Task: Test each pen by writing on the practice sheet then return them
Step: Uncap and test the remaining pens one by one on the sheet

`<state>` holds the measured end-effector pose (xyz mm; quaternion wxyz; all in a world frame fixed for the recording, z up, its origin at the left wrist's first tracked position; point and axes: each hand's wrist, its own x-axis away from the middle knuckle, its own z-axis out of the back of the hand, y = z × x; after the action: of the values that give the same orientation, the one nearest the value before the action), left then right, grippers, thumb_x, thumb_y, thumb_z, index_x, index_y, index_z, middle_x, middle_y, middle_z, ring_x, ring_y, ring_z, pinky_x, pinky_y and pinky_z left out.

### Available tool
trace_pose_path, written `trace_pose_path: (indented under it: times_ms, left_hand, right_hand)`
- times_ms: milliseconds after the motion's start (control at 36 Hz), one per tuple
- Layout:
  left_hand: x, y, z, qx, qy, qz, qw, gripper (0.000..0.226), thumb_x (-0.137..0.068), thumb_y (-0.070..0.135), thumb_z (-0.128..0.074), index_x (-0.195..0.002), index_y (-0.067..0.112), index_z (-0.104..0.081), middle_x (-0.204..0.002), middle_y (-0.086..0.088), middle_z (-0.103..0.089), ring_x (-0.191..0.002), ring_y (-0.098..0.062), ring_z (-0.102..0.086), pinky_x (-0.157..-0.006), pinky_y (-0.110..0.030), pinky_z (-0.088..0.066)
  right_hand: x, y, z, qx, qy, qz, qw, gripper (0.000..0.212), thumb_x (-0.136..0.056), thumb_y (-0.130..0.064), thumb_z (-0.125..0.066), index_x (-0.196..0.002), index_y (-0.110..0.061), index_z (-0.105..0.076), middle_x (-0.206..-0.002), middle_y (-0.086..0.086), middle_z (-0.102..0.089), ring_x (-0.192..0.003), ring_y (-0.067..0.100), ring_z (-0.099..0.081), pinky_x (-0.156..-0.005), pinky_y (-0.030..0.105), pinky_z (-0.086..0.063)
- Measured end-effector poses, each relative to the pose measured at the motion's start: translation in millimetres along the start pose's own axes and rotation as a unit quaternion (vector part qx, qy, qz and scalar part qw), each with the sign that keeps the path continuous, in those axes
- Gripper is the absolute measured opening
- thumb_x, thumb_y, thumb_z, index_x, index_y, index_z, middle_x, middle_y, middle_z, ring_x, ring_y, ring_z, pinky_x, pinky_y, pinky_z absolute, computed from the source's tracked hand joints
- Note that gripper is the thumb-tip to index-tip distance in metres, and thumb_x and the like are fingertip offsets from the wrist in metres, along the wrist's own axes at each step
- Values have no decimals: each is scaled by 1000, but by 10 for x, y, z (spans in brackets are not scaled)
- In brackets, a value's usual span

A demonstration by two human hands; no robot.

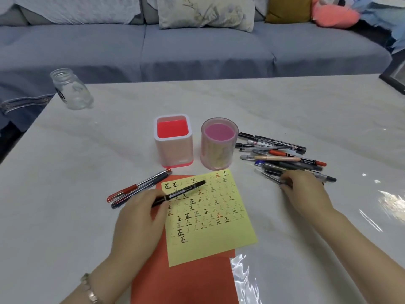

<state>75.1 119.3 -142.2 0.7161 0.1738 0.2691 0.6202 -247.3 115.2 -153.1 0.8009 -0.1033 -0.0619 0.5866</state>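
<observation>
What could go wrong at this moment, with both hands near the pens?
1. The right hand is at the near edge of the loose pen pile; a careless pull may scatter pens.
2. The left hand holds the black pen across the yellow sheet; it may smear the marks if ink is wet.

This is a home living room: a pale marble-look table (pixel 285 102) lies under the left hand (pixel 140 218) and right hand (pixel 306 194), and beyond them stands a grey-blue sofa (pixel 197 47) with a floral cushion (pixel 206 12) and a mustard cushion (pixel 289 7).
</observation>
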Motion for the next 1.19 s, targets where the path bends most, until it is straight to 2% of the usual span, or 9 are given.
trace_pose_path:
  times_ms: [139, 306, 444, 556, 639, 722, 806, 972, 1195]
  left_hand:
    - [24, -398, -4, -111, 45, 4, 993, 4, -82, 17, -67, -86, 17, -69, -89, -1, -64, -88, -23, -54, -71, -34, -34]
    - [12, -384, -31, -109, 55, -13, 992, 45, -78, 41, -41, -105, 14, -65, -103, -8, -62, -99, -24, -45, -80, -41, -37]
    - [27, 2, -13, -16, -3, -236, 971, 46, -84, 38, -46, -126, 18, -43, -126, 2, -51, -115, -15, -43, -96, -27, -28]
    - [78, 71, -96, -41, -20, -344, 938, 26, -99, 31, -34, -108, 16, -54, -92, 0, -67, -82, -18, -59, -74, -26, -39]
    - [126, 32, -120, -26, -39, -321, 946, 34, -103, 32, -22, -99, 17, -52, -77, 0, -61, -71, -14, -50, -65, -27, -37]
    - [188, 78, -70, 20, -73, -246, 966, 32, -98, 31, -31, -95, 16, -59, -79, 7, -59, -78, -7, -45, -74, -20, -39]
    - [261, 149, -12, 137, -104, -121, 978, 24, -92, 36, -34, -98, 29, -56, -84, 23, -51, -86, 3, -47, -74, -6, -35]
    - [319, 265, -68, 178, -117, -189, 958, 33, -94, 35, -34, -106, 17, -60, -79, 16, -56, -70, 10, -49, -63, -6, -36]
    - [338, 213, 59, 190, -169, -152, 955, 26, -88, 54, -36, -105, 38, -48, -64, 3, -53, -54, -11, -44, -51, -19, -31]
  right_hand:
    - [125, -106, 13, -79, -9, 42, 996, 20, -87, -9, -58, -106, -8, -66, -102, 9, -64, -97, 28, -58, -85, 37, -46]
    - [409, -533, 145, -172, -38, 151, 973, 17, -89, -16, -57, -102, -23, -65, -89, -12, -55, -79, 2, -53, -71, 16, -40]
    - [647, -941, 261, -222, -108, 206, 947, 14, -85, -24, -63, -97, -29, -69, -88, -16, -60, -85, 5, -54, -69, 9, -39]
    - [767, -1164, 332, -282, -146, 220, 922, 17, -79, -20, -71, -83, -36, -68, -77, -13, -64, -77, 1, -57, -65, 7, -39]
    - [761, -1205, 433, -362, -210, 163, 893, 16, -78, -14, -72, -79, -30, -68, -70, -10, -69, -64, 6, -64, -59, 12, -46]
    - [696, -1142, 522, -533, -267, 89, 798, 20, -65, -12, -81, -82, -12, -70, -72, 8, -72, -64, 21, -68, -59, 22, -54]
    - [675, -1123, 491, -668, -251, 24, 700, 44, -40, -31, -90, -76, -14, -70, -63, 8, -65, -53, 15, -61, -51, 18, -49]
    - [856, -1504, 233, -595, -233, 9, 770, 34, -89, -30, -55, -66, -9, -42, -41, -9, -33, -37, 7, -30, -39, 14, -25]
    - [944, -1523, 200, -648, -237, 33, 723, 41, -90, -30, -52, -68, 1, -35, -38, -7, -24, -33, 6, -20, -35, 14, -19]
